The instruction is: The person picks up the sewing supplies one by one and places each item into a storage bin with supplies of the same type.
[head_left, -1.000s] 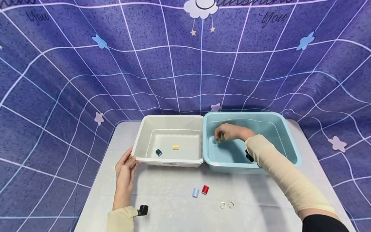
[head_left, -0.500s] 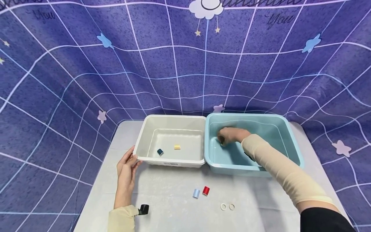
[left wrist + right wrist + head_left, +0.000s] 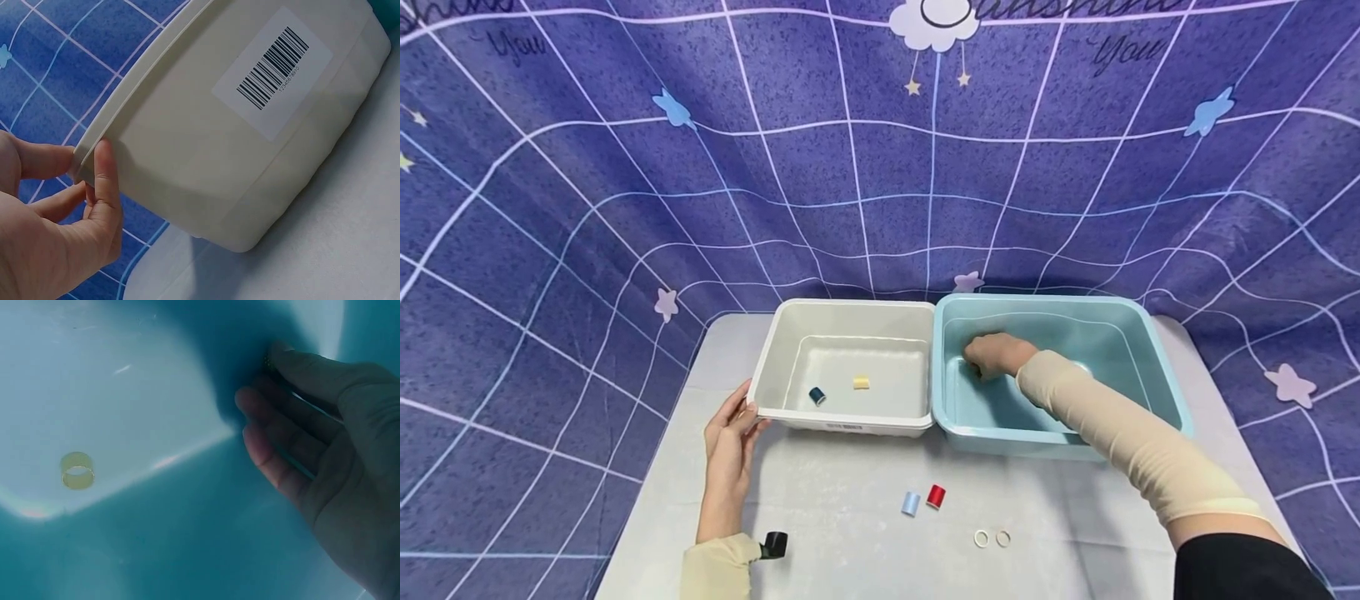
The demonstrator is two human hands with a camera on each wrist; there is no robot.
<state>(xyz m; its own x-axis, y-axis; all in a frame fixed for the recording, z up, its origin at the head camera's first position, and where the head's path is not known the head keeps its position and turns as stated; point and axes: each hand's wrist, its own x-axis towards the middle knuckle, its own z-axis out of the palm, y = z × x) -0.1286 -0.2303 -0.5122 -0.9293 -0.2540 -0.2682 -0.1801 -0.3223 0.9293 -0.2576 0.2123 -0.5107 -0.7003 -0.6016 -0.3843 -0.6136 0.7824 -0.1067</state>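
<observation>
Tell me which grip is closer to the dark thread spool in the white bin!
Left: the left grip holds a corner of the white bin, just left of the dark thread spool. The right grip is farther off, to the spool's right, inside the blue bin.

The left hand [image 3: 59,234] pinches the rim [image 3: 139,81] of an off-white bin [image 3: 169,159] at one corner, with one fingertip against the wall just under the rim and another touching the rim at the left. On the bin's side sits a white label [image 3: 272,75] printed with a black barcode (its digits are tiny and hard to read). The pale bench [image 3: 325,231] lies below, shadowed beside the bin. Blue cloth [image 3: 56,69] with light grid lines and a star shows behind; a teal patch [image 3: 389,11] fills the upper right corner.
</observation>
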